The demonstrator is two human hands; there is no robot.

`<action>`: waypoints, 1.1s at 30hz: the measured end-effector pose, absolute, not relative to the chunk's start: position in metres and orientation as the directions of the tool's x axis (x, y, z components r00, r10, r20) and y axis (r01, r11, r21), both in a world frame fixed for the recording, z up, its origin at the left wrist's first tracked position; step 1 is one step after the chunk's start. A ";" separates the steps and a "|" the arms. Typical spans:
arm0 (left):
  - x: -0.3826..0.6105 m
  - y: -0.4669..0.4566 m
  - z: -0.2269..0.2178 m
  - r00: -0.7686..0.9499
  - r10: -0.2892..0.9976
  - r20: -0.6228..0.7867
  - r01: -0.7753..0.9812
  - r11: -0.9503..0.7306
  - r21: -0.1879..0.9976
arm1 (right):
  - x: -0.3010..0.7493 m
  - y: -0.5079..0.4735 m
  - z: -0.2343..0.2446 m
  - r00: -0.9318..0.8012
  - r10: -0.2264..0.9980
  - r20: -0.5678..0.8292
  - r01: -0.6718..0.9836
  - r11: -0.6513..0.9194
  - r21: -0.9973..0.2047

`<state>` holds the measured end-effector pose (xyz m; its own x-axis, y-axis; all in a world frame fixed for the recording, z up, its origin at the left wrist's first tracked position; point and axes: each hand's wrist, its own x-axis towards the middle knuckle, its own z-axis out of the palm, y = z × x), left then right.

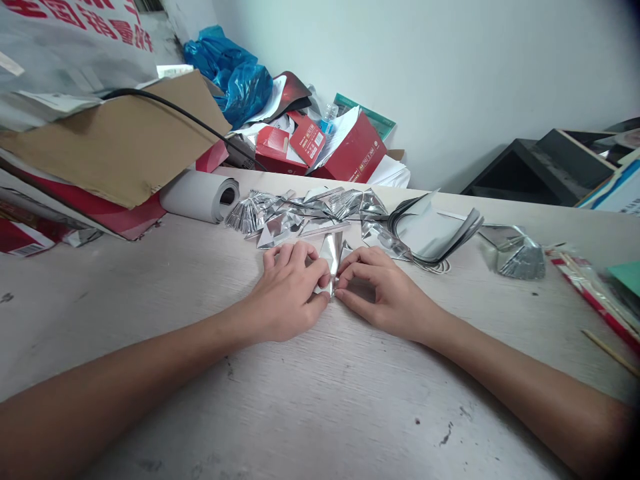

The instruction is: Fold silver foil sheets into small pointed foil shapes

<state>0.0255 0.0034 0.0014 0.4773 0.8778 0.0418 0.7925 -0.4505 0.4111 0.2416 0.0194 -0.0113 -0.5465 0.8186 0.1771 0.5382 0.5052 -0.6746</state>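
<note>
Between my two hands, on the pale table, lies a folded piece of silver foil paper. My left hand is closed on its left side, thumb and fingers pinching near the lower end. From the right, my right hand pinches the lower edge of the same piece with thumb and fingertips. Just beyond the hands is a heap of folded silver foil pieces, some pleated like fans. A curled stack of foil-backed sheets sits to the right of the heap.
Farther right lies a pleated foil bundle, near a red-and-clear packet of sticks and a loose stick. A white paper roll and cardboard stand at the left. Red boxes and blue bags are behind.
</note>
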 end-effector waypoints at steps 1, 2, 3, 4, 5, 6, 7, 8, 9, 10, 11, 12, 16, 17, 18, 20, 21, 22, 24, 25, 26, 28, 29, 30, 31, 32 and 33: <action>0.025 0.004 0.001 0.477 0.878 0.041 0.794 -0.450 0.408 | 0.241 0.019 -0.011 -0.542 0.822 0.172 0.543 0.499 -0.675; 0.025 0.004 0.001 0.478 0.877 0.041 0.794 -0.452 0.406 | 0.241 0.019 -0.011 -0.539 0.825 0.169 0.546 0.495 -0.676; 0.025 0.004 0.001 0.481 0.876 0.041 0.793 -0.455 0.405 | 0.241 0.019 -0.012 -0.537 0.827 0.166 0.548 0.492 -0.677; 0.025 0.004 0.001 0.484 0.874 0.041 0.793 -0.458 0.403 | 0.241 0.019 -0.012 -0.535 0.828 0.165 0.550 0.490 -0.677; 0.025 0.004 0.001 0.485 0.874 0.041 0.793 -0.459 0.400 | 0.241 0.018 -0.012 -0.533 0.830 0.165 0.551 0.489 -0.676; 0.025 0.003 0.001 0.486 0.873 0.040 0.794 -0.460 0.398 | 0.241 0.018 -0.012 -0.531 0.831 0.166 0.553 0.489 -0.675; 0.024 0.003 0.001 0.487 0.872 0.039 0.794 -0.461 0.397 | 0.242 0.018 -0.012 -0.530 0.832 0.166 0.555 0.488 -0.673; 0.024 0.003 0.000 0.489 0.871 0.039 0.793 -0.463 0.396 | 0.242 0.018 -0.013 -0.528 0.833 0.166 0.558 0.488 -0.672; 0.024 0.003 0.000 0.492 0.870 0.039 0.792 -0.465 0.395 | 0.242 0.018 -0.013 -0.525 0.835 0.166 0.561 0.486 -0.670; 0.024 0.003 0.000 0.494 0.869 0.041 0.790 -0.468 0.395 | 0.242 0.018 -0.013 -0.524 0.836 0.165 0.564 0.485 -0.669; 0.024 0.004 0.000 0.496 0.868 0.042 0.790 -0.470 0.394 | 0.242 0.018 -0.013 -0.523 0.837 0.163 0.565 0.484 -0.668; 0.024 0.004 0.000 0.496 0.867 0.042 0.789 -0.471 0.394 | 0.241 0.018 -0.012 -0.522 0.837 0.161 0.566 0.482 -0.669; 0.025 0.004 0.000 0.495 0.868 0.041 0.791 -0.469 0.393 | 0.240 0.019 -0.011 -0.522 0.839 0.155 0.565 0.476 -0.673; 0.025 0.004 0.000 0.495 0.868 0.041 0.791 -0.470 0.393 | 0.240 0.019 -0.011 -0.523 0.839 0.153 0.566 0.476 -0.673; 0.025 0.004 0.000 0.495 0.868 0.042 0.791 -0.470 0.392 | 0.240 0.019 -0.010 -0.523 0.838 0.153 0.566 0.476 -0.672; 0.025 0.004 -0.001 0.496 0.867 0.044 0.790 -0.472 0.392 | 0.239 0.019 -0.010 -0.523 0.839 0.152 0.571 0.477 -0.669; 0.025 0.004 -0.001 0.498 0.866 0.046 0.789 -0.474 0.391 | 0.239 0.019 -0.010 -0.521 0.839 0.154 0.573 0.478 -0.666; 0.025 0.004 -0.001 0.500 0.864 0.049 0.787 -0.478 0.390 | 0.239 0.019 -0.010 -0.521 0.840 0.155 0.575 0.479 -0.663; 0.025 0.004 -0.001 0.505 0.861 0.054 0.786 -0.485 0.384 | 0.239 0.019 -0.011 -0.519 0.840 0.157 0.579 0.481 -0.658; 0.025 0.004 -0.001 0.506 0.861 0.055 0.786 -0.487 0.381 | 0.239 0.018 -0.011 -0.518 0.841 0.158 0.582 0.481 -0.656; 0.025 0.004 0.000 0.507 0.860 0.055 0.786 -0.488 0.379 | 0.239 0.018 -0.011 -0.517 0.842 0.157 0.585 0.481 -0.653; 0.025 0.003 0.000 0.505 0.862 0.049 0.788 -0.484 0.381 | 0.240 0.018 -0.011 -0.515 0.844 0.152 0.591 0.478 -0.650; 0.025 0.003 0.001 0.505 0.862 0.044 0.788 -0.481 0.385 | 0.240 0.018 -0.012 -0.514 0.845 0.150 0.593 0.476 -0.649; 0.025 0.003 0.001 0.504 0.863 0.039 0.788 -0.478 0.388 | 0.240 0.018 -0.012 -0.514 0.845 0.148 0.594 0.475 -0.649; 0.025 0.004 0.001 0.504 0.863 0.035 0.788 -0.476 0.391 | 0.239 0.018 -0.012 -0.514 0.845 0.148 0.594 0.475 -0.649; 0.025 0.004 0.001 0.502 0.864 0.033 0.789 -0.474 0.392 | 0.239 0.018 -0.011 -0.516 0.844 0.149 0.592 0.477 -0.650; 0.025 0.004 0.001 0.501 0.865 0.033 0.790 -0.472 0.391 | 0.239 0.018 -0.011 -0.516 0.843 0.151 0.590 0.478 -0.651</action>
